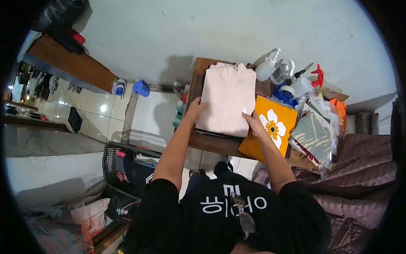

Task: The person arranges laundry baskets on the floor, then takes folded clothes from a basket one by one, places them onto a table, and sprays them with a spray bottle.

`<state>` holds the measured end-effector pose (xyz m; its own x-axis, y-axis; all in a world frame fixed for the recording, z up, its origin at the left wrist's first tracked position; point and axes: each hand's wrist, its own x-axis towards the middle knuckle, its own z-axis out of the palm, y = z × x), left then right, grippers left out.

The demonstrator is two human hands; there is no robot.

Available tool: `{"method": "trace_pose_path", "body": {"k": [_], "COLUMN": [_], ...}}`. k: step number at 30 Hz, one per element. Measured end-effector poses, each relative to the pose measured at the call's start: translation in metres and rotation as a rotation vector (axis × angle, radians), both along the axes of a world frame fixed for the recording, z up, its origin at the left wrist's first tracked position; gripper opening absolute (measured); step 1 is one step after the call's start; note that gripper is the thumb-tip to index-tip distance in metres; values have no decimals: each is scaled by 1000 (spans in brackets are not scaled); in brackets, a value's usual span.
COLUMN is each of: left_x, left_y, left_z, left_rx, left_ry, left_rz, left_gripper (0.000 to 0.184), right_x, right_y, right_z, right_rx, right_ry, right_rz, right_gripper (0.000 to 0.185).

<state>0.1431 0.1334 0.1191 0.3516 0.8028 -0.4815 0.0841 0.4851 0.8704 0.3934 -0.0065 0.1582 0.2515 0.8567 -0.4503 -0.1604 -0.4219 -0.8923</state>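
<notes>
A neatly folded pale pink jacket (226, 97) lies on the wooden table, its collar end toward the wall and a seam running down its middle. A dark edge of something shows beneath its near end. At its left edge, my left hand (197, 110) grips the fabric, with some fingers hidden under the side. My right hand (253, 122) holds the opposite edge, thumb lying on top. Right beside that hand is a folded orange cloth (270, 127) with a white flower print, partly behind my right forearm.
Spray bottles (266, 67) and tape rolls (286, 93) stand along the wall side of the wooden table (202, 142). Folded grey-green cloth (313, 135) and plastic packets lie at the right. A black basket (111, 165) of clothes stands lower left; purple fabric (363, 169) drapes at right.
</notes>
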Motion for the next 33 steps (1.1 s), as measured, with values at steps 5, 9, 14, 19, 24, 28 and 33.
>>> {"method": "trace_pose_path", "body": {"k": [5,9,14,19,24,28,33], "left_x": [10,18,25,26,16,9,-4], "left_y": [-4,-24,-45,-48,-53,-63,-78], "left_z": [-14,4,20,27,16,21,23], "left_rx": [355,609,622,598,614,568,618], "left_ry": [117,518,624,683,717,743,709], "left_rz": [9,52,65,63,25,-2,32], "left_gripper": [46,47,47,47,49,50,48], "right_x": [5,3,10,9,9,7,37], "right_y": [3,-5,-2,-7,-18,-28,-33], "right_z": [-30,-31,-35,-6,-25,-33,38], "right_rx": [210,34,16,0,65,84,-24], "right_ry": [-112,-195,-232,-408,-474,-575,-543], "right_rz": [-40,-29,40,138,221,274,382], "right_gripper": [55,58,67,80,89,89,72]}}
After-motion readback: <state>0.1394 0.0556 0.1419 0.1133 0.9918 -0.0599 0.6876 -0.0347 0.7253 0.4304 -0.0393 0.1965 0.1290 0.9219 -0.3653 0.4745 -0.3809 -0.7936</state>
